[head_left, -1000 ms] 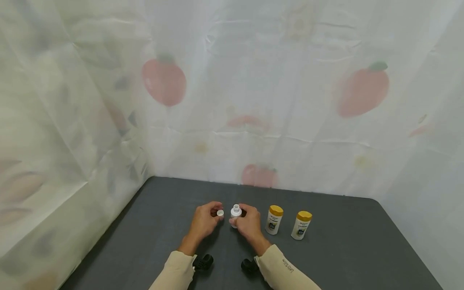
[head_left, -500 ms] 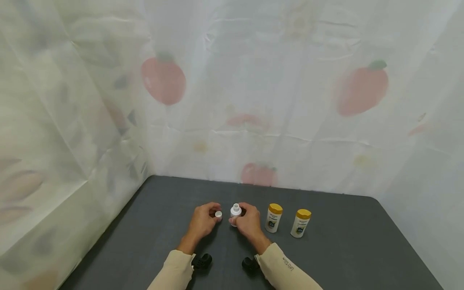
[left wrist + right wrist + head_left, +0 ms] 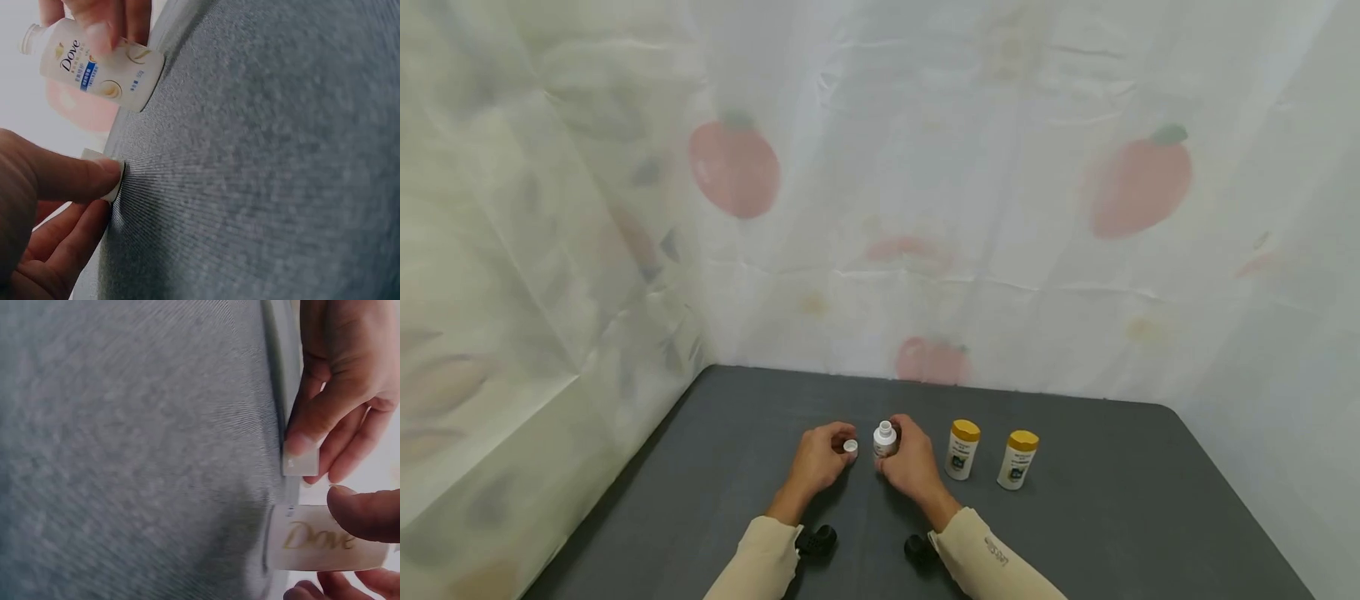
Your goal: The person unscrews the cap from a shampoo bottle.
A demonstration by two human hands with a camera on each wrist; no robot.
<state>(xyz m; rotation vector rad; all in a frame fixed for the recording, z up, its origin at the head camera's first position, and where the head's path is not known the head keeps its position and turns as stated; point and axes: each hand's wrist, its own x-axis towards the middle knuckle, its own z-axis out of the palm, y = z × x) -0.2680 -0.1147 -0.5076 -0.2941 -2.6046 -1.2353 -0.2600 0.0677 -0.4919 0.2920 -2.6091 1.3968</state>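
Note:
Between thumb and fingers, my left hand (image 3: 817, 457) pinches a small white screw cap (image 3: 851, 447) down at the tabletop. Just right of it stands a small white Dove bottle (image 3: 883, 439), upright, its threaded neck uncovered. My right hand (image 3: 913, 462) holds this bottle from the right, thumb on the near side and fingers behind. In the left wrist view, a fingertip lies on the label of the bottle (image 3: 69, 62). The right wrist view has the cap (image 3: 303, 464) and the bottle (image 3: 300, 540) close together but apart.
Two white bottles with yellow caps, a nearer one (image 3: 962, 450) and a farther-right one (image 3: 1017, 461), stand right of my right hand. All rest on a dark grey table (image 3: 1120, 500). A fruit-printed white curtain (image 3: 1000, 208) hangs behind and at the sides.
The left hand and cap moved slightly left, then stayed. The right thumb has slid lower on the bottle, leaving more of its front visible. The view shifted slightly.

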